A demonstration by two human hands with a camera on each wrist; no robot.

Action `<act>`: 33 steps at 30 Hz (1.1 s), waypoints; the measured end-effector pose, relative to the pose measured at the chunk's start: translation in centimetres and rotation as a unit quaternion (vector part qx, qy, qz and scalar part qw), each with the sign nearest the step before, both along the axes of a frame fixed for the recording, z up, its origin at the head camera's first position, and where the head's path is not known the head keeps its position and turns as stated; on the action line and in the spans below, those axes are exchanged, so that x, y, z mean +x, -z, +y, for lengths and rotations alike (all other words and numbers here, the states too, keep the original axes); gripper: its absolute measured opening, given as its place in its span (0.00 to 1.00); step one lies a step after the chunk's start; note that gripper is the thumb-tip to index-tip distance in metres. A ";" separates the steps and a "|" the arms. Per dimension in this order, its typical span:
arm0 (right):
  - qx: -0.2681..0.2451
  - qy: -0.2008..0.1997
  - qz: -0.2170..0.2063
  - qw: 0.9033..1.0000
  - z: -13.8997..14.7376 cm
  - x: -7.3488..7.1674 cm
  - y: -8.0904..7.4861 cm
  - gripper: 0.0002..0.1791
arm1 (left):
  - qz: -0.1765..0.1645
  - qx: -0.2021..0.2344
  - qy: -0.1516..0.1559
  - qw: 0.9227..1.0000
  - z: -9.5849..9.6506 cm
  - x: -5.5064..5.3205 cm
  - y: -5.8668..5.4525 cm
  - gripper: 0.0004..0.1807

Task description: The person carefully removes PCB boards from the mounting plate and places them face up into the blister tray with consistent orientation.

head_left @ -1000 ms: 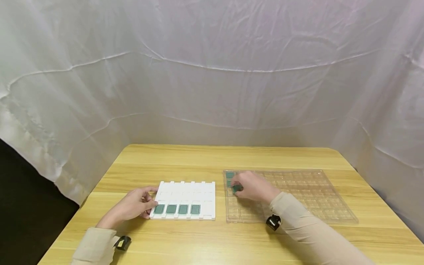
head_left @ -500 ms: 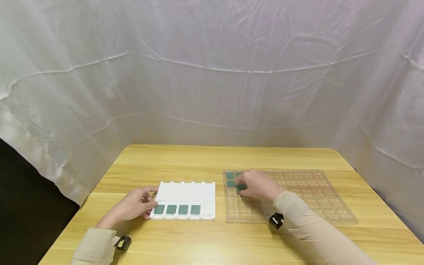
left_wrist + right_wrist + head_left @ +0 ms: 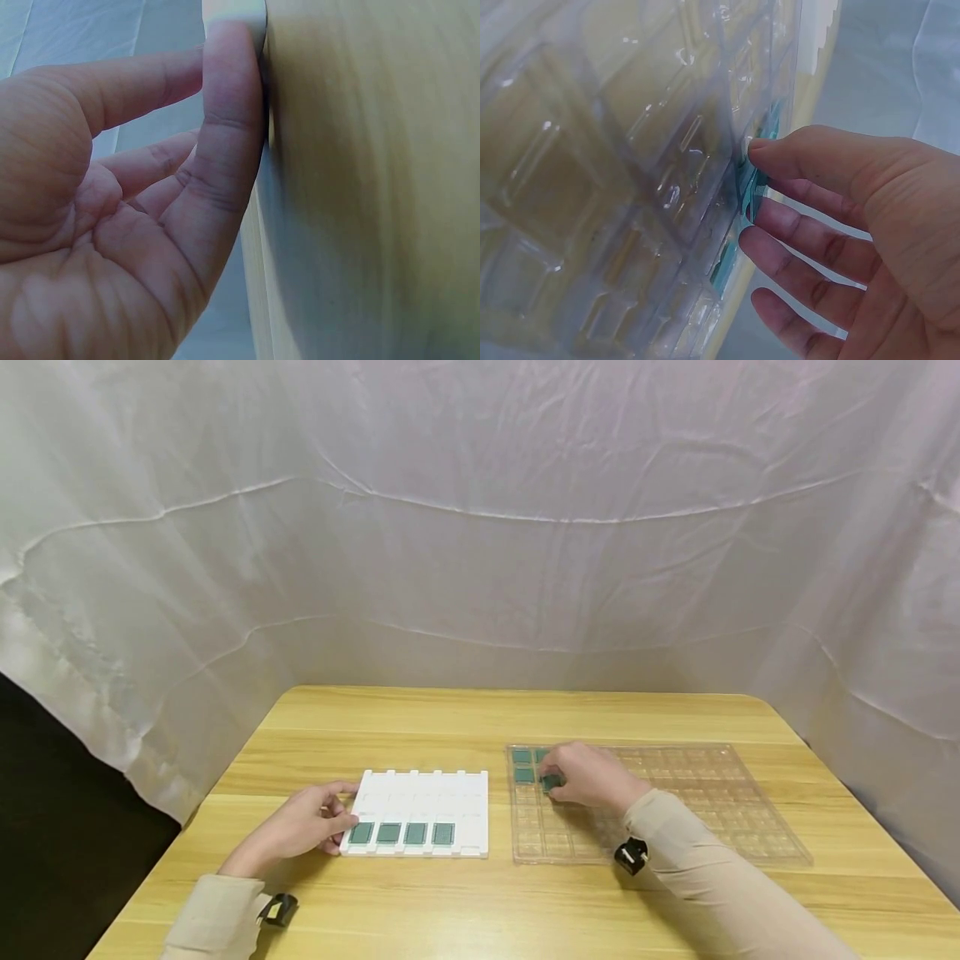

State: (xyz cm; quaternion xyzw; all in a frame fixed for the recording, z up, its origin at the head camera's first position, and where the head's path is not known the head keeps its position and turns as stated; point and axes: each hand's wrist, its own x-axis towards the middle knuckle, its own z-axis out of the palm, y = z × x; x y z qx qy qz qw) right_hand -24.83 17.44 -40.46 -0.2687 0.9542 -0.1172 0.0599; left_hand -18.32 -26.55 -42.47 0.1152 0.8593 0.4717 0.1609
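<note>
My left hand (image 3: 300, 821) grips the left edge of a white slotted tray (image 3: 420, 785), thumb near the front left corner; in the left wrist view the tray's white edge (image 3: 236, 9) shows at the fingertips. A row of several green square chips (image 3: 415, 834) lies along the tray's near side. My right hand (image 3: 588, 777) is over the left part of a clear plastic compartment tray (image 3: 690, 802). Between thumb and fingers it pinches a green chip (image 3: 751, 187), low at the second column. Whether that chip touches its compartment I cannot tell.
More green chips (image 3: 523, 775) sit in the clear tray's far left compartments. Both trays lie apart on a wooden table (image 3: 420, 910). White curtains (image 3: 480, 568) hang behind the table and at its sides.
My right hand has shifted slightly right with the chip, from near the first column to the second. More of the chips at the far left now shows. My left hand stays put.
</note>
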 end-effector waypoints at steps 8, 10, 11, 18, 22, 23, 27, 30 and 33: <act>0.003 0.005 0.004 1.000 0.4 -0.1 0.1 0.14 | 0.001 -0.003 -0.001 1.000 0.0 0.0 0.0 0.34; 0.000 0.007 0.005 1.000 0.6 -0.2 0.0 0.14 | 0.000 -0.002 -0.001 1.000 0.0 0.0 0.0 0.34; -0.002 0.009 0.004 1.000 0.7 -0.2 0.0 0.14 | 0.000 -0.001 -0.003 1.000 0.0 0.0 0.0 0.34; 0.002 0.004 0.001 1.000 1.4 -1.1 -0.5 0.11 | 0.000 -0.004 -0.007 1.000 0.0 0.1 0.0 0.34; 0.009 0.003 0.005 1.000 1.8 -1.5 -0.7 0.11 | -0.001 -0.004 -0.011 1.000 0.0 0.0 -0.1 0.34; 0.010 0.006 0.004 1.000 1.9 -1.6 -0.7 0.12 | -0.001 -0.005 -0.011 1.000 0.0 0.0 0.0 0.34; 0.018 0.019 0.000 1.000 2.1 -1.8 -0.7 0.12 | -0.002 -0.003 -0.013 1.000 0.1 0.0 0.0 0.34; 0.020 0.026 -0.006 0.999 2.4 -2.0 -0.6 0.13 | 0.001 -0.002 -0.011 1.000 0.1 0.0 0.0 0.34; 0.018 0.028 -0.016 0.999 2.5 -2.1 -0.6 0.14 | 0.002 -0.002 -0.008 1.000 0.1 0.0 0.0 0.34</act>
